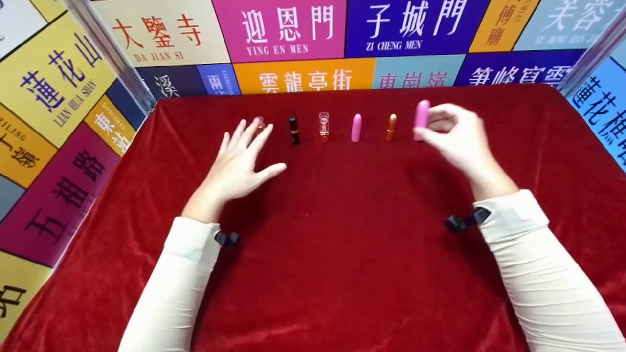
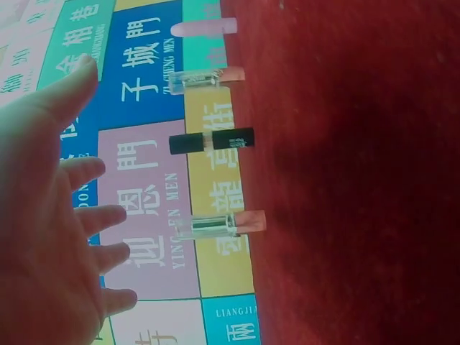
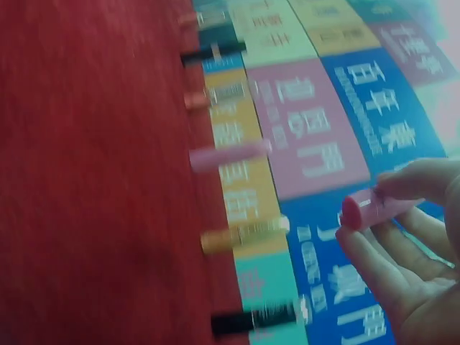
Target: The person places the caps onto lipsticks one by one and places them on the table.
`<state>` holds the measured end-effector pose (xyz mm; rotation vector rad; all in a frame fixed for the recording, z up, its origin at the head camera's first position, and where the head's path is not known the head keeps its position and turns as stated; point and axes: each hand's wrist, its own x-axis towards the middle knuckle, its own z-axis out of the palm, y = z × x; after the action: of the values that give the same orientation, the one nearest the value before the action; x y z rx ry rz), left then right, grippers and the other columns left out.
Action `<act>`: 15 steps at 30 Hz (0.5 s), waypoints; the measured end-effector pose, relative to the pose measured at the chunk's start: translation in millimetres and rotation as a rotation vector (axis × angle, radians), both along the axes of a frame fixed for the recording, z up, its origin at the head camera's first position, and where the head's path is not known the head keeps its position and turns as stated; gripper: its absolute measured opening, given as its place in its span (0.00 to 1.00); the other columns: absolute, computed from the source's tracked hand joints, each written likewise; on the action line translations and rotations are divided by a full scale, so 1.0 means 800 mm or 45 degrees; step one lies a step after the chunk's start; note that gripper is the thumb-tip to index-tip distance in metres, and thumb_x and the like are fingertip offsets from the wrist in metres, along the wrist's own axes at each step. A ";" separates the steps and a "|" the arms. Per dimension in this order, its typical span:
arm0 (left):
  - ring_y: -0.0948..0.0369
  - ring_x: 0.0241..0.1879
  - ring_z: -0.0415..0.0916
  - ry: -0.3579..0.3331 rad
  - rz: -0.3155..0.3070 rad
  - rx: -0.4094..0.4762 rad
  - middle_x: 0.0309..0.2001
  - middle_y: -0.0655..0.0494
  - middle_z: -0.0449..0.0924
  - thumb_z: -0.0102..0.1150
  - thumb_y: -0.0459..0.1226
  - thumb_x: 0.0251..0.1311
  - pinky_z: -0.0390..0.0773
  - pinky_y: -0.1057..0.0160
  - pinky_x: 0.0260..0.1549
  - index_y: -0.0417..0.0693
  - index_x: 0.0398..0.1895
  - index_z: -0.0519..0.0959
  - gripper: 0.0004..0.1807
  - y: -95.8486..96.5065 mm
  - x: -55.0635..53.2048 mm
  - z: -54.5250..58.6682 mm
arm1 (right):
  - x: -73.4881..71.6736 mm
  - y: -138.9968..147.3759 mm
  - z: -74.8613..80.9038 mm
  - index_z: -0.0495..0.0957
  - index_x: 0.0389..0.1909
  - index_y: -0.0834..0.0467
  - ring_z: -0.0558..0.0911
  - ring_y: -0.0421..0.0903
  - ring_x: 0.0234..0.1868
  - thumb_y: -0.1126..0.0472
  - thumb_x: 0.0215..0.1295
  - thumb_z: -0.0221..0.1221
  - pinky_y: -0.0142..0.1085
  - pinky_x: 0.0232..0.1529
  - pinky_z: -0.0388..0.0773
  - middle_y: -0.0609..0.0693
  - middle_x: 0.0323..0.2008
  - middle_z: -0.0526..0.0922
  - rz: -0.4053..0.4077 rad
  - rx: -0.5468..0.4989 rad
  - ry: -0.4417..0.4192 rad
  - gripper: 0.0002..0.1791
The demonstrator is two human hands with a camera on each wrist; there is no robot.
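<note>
My right hand (image 1: 457,134) pinches a pink rounded tube (image 1: 422,115), like a lipstick, between thumb and fingers, upright above the cloth. In the right wrist view its flat end (image 3: 352,213) faces the camera. Close by it stands a black tube with a clear top (image 3: 259,318), mostly hidden in the head view. My left hand (image 1: 234,164) spreads its fingers over the left end of the row and holds nothing. Its fingers overlap a clear-capped lipstick (image 2: 215,225) in the head view.
Along the table's back stand a black lipstick (image 1: 293,129), another clear-capped one (image 1: 324,124), a second pink tube (image 1: 356,128) and a gold one (image 1: 391,128). Red velvet cloth (image 1: 332,244) covers the table. Behind rises a colourful panel wall (image 1: 286,46) with printed place names.
</note>
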<state>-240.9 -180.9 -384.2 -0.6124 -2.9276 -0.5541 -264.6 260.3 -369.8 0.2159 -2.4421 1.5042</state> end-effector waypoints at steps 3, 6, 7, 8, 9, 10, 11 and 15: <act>0.43 0.86 0.35 -0.009 0.002 -0.045 0.87 0.45 0.46 0.58 0.67 0.70 0.35 0.34 0.80 0.56 0.87 0.55 0.50 0.000 -0.001 -0.003 | -0.010 0.025 -0.004 0.84 0.50 0.62 0.86 0.29 0.36 0.64 0.63 0.75 0.22 0.42 0.79 0.36 0.36 0.87 -0.111 0.004 -0.006 0.17; 0.43 0.86 0.34 -0.021 0.004 -0.059 0.87 0.45 0.46 0.56 0.68 0.70 0.34 0.34 0.80 0.55 0.87 0.55 0.50 0.000 0.000 -0.004 | -0.018 0.047 -0.010 0.83 0.53 0.62 0.85 0.27 0.35 0.64 0.63 0.75 0.21 0.43 0.79 0.33 0.35 0.85 -0.197 0.017 -0.035 0.19; 0.43 0.86 0.34 -0.025 0.006 -0.057 0.87 0.45 0.45 0.56 0.68 0.70 0.33 0.34 0.80 0.55 0.87 0.54 0.51 0.000 0.000 -0.004 | -0.021 0.054 -0.012 0.83 0.54 0.63 0.84 0.26 0.34 0.63 0.63 0.75 0.20 0.42 0.79 0.32 0.34 0.85 -0.219 0.020 -0.049 0.20; 0.43 0.86 0.34 -0.029 0.008 -0.055 0.87 0.45 0.45 0.56 0.68 0.70 0.33 0.35 0.80 0.56 0.87 0.54 0.51 -0.001 0.000 -0.004 | -0.024 0.059 -0.014 0.82 0.55 0.63 0.84 0.26 0.34 0.63 0.63 0.75 0.20 0.42 0.79 0.31 0.34 0.84 -0.236 0.022 -0.061 0.20; 0.43 0.86 0.34 -0.029 0.011 -0.056 0.87 0.45 0.45 0.56 0.68 0.70 0.33 0.35 0.80 0.56 0.87 0.54 0.51 -0.001 0.001 -0.004 | -0.027 0.064 -0.016 0.82 0.55 0.63 0.84 0.25 0.33 0.63 0.63 0.75 0.20 0.42 0.79 0.30 0.33 0.83 -0.252 0.029 -0.071 0.21; 0.43 0.86 0.34 -0.030 0.013 -0.054 0.87 0.45 0.45 0.56 0.68 0.70 0.33 0.35 0.80 0.56 0.87 0.53 0.51 -0.002 0.001 -0.004 | -0.029 0.067 -0.018 0.82 0.55 0.64 0.83 0.25 0.33 0.63 0.63 0.75 0.20 0.42 0.78 0.30 0.33 0.83 -0.266 0.040 -0.078 0.22; 0.43 0.86 0.34 -0.029 0.013 -0.051 0.87 0.45 0.45 0.56 0.68 0.70 0.33 0.35 0.80 0.56 0.88 0.53 0.51 -0.002 0.000 -0.003 | -0.032 0.071 -0.019 0.82 0.56 0.64 0.83 0.24 0.33 0.62 0.63 0.75 0.20 0.42 0.78 0.29 0.33 0.83 -0.278 0.052 -0.089 0.22; 0.43 0.86 0.34 -0.035 0.009 -0.049 0.87 0.45 0.45 0.55 0.69 0.70 0.33 0.35 0.80 0.58 0.88 0.50 0.52 0.000 -0.001 -0.003 | -0.046 0.083 -0.024 0.82 0.56 0.64 0.80 0.20 0.33 0.59 0.63 0.75 0.20 0.44 0.78 0.31 0.34 0.85 -0.332 0.170 -0.159 0.24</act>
<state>-241.9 -181.1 -386.7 -0.6036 -2.9712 -0.5112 -301.8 326.7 -388.9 -0.1715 -2.5506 1.2806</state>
